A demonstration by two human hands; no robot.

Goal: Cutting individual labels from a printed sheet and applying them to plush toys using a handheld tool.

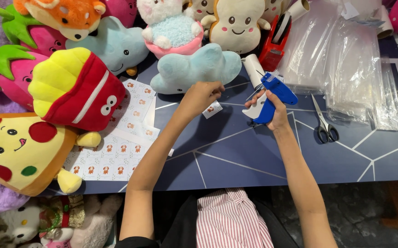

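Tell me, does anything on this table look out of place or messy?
Mostly the clear plastic bags: they lie in a loose, slumped heap, partly over the scissors. The plush toys, such as the pizza slice, are piled and overhang the table edge. Nothing looks damaged.

Left hand (pixel 202 95) grips the pale blue cloud plush (pixel 194 69), a small paper tag (pixel 212 109) dangling just under it. Right hand (pixel 272 108) holds the blue tagging gun (pixel 272 94), needle toward the plush. Scissors (pixel 325 124) lie near on the dark table (pixel 235 151).
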